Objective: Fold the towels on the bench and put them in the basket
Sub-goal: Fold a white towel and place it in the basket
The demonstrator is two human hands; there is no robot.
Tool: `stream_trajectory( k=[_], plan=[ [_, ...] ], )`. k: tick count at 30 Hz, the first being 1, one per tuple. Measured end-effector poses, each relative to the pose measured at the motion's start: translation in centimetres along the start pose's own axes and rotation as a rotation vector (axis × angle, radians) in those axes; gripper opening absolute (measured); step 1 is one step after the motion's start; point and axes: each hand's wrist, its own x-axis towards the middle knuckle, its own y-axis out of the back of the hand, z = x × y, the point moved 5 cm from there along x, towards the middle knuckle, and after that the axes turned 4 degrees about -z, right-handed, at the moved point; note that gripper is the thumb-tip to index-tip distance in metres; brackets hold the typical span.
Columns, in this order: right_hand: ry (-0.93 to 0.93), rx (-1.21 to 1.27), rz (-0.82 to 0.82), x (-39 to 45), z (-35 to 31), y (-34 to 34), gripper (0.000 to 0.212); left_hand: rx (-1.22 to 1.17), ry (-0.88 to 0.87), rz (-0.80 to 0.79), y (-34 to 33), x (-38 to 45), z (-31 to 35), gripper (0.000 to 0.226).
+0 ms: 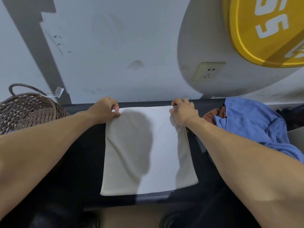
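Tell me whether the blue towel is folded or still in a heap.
In a heap, unfolded. The blue terry towel lies crumpled in loose bunched folds at the right end of the dark bench, with neither hand on it.

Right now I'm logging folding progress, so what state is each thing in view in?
White cloth towel: spread flat on the dark bench, far corners pinched.
Left hand: pinching the far left corner.
Right hand: pinching the far right corner.
Blue terry towel: crumpled, unfolded.
Brown woven basket: contents not visible.

Gym-like room: padded bench point(79, 162), yellow weight plate point(266, 30).
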Motion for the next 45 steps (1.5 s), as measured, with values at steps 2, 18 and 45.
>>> stream_trajectory(
  k=[2,18,45],
  plan=[
    [-0.012,0.005,0.013,0.2,0.1,-0.1,0.026,-0.006,0.008,-0.012,-0.1,0.4,-0.1,0.009],
    [-0.070,0.017,0.079,0.5,0.2,-0.1,0.011,0.094,0.018,-0.043,0.5,2.4,1.1,0.014],
    [0.182,0.005,0.339,-3.1,-3.1,3.3,0.017,0.392,-0.233,0.431,-0.1,-0.4,6.9,0.011]
  ],
)
